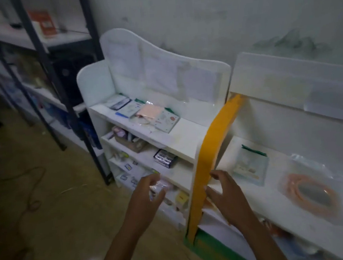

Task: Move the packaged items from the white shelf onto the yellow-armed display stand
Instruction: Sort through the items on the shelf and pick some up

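The white shelf [186, 147] stands in the centre, with several flat packaged items [144, 113] lying on its top level. To its right is the display stand with its yellow arm [214, 144]. On the stand's white ledge [263, 196] lie a pale blue packet [250, 167] and a bagged orange ring [313, 194]. My left hand [146, 197] hovers in front of the shelf's lower levels, fingers loosely curled. A blurred clear packet [165, 186] shows just behind its fingertips. Beside the yellow arm's lower part my right hand [225, 196] hovers, loosely curled and holding nothing.
A dark metal rack [40, 56] with boxes stands at the left. Cables [31, 189] lie on the brownish floor. Lower shelf levels hold a dark boxed item [165, 158] and several small packs. A green base [211, 249] sits under the stand.
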A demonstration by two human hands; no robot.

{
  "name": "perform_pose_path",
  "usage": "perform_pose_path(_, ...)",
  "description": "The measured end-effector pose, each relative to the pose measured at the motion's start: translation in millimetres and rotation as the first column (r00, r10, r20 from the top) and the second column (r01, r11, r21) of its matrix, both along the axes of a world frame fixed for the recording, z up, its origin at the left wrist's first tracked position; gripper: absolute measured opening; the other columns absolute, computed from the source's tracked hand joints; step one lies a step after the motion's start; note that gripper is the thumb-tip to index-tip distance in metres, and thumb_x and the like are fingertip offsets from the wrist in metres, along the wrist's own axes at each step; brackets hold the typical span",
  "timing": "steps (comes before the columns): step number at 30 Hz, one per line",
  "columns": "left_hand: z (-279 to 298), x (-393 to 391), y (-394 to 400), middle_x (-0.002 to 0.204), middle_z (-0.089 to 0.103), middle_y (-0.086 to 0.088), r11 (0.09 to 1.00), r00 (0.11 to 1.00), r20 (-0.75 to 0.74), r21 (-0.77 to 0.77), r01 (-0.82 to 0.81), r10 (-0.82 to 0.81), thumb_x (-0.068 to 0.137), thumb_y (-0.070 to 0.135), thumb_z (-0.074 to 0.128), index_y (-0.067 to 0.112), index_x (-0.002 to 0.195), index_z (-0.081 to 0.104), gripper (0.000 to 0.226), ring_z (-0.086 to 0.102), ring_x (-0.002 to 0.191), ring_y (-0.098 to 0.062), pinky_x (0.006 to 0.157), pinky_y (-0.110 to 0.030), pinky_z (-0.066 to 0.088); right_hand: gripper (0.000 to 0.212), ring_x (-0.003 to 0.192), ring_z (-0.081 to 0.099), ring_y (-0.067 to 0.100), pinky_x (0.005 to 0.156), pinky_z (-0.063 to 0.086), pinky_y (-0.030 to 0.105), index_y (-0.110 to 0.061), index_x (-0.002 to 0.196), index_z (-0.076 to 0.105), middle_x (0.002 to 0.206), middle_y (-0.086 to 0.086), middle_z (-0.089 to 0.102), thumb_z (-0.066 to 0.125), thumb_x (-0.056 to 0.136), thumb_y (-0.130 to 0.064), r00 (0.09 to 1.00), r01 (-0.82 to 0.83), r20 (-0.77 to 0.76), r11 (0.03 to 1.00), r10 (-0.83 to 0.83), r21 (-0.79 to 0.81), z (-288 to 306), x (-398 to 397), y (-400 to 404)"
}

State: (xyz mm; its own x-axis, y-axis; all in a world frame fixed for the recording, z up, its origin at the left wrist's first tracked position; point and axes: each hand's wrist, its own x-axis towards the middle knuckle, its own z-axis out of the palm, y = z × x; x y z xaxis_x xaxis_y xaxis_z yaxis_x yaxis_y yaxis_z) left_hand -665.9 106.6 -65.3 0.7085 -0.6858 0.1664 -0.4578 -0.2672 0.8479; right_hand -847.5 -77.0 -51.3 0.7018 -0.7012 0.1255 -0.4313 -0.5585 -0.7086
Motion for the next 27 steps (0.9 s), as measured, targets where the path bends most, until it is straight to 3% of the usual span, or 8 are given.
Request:
perform_pose_path(6,7.6,53.1,55.2,0.119,0.058,0.017,0.987,0.987,0.033,0.020,-0.159,0.159,0.088,0.029,0.070,0.031,0.127,0.054,0.042,0.054,0.111,0.002,0.092,-0.026,0.048,0.046,0.123,0.046,0.003,0.096,0.040,0.023,-0.034,0.133,0.045,0.130,-0.017,0.048,0.058,0.092,-0.050,0.991,-0.133,-0.021,0.991,0.132,-0.019,2.9,72.3,36.4)
perform_pose_path(13,-1.2,116.0,66.3,0.119,0.057,0.010,0.960,0.967,0.041,0.115,-0.255,0.252,0.087,0.028,0.071,0.027,0.126,0.053,0.043,0.055,0.105,-0.003,0.082,-0.015,0.040,0.044,0.115,0.042,-0.003,0.092,0.035,0.018,-0.035,0.133,0.043,0.127,-0.018,0.047,0.055,0.094,-0.050,0.966,-0.249,-0.078,0.968,0.247,-0.025,3.3,152.7,31.8)
perform_pose_path(16,-1.1,147.6,56.2,0.111,0.055,0.011,0.951,0.965,0.050,0.163,-0.264,0.259,0.089,0.027,0.069,0.026,0.124,0.054,0.037,0.054,0.100,-0.004,0.078,-0.015,0.039,0.042,0.114,0.046,-0.001,0.091,0.037,0.019,-0.034,0.131,0.044,0.124,-0.018,0.048,0.056,0.093,-0.049,0.949,-0.303,-0.098,0.953,0.300,-0.021,-0.9,192.0,15.3)
perform_pose_path(20,2.5,194.5,36.6,0.113,0.057,0.014,0.949,0.970,0.081,0.201,-0.242,0.230,0.088,0.027,0.070,0.030,0.121,0.055,0.036,0.055,0.099,0.001,0.079,-0.014,0.044,0.039,0.111,0.052,0.002,0.094,0.049,0.030,-0.036,0.125,0.046,0.119,-0.017,0.051,0.058,0.091,-0.049,0.928,-0.359,-0.102,0.933,0.359,0.023,-4.4,240.5,-12.5)
perform_pose_path(27,1.0,268.0,-3.1,0.111,0.057,0.016,0.942,0.971,0.115,0.241,-0.232,0.210,0.088,0.028,0.069,0.030,0.120,0.055,0.035,0.055,0.099,0.004,0.077,-0.013,0.042,0.035,0.106,0.053,0.004,0.090,0.049,0.031,-0.033,0.122,0.046,0.117,-0.015,0.052,0.059,0.091,-0.046,0.924,-0.369,-0.106,0.929,0.368,0.010,-3.2,316.6,-53.4)
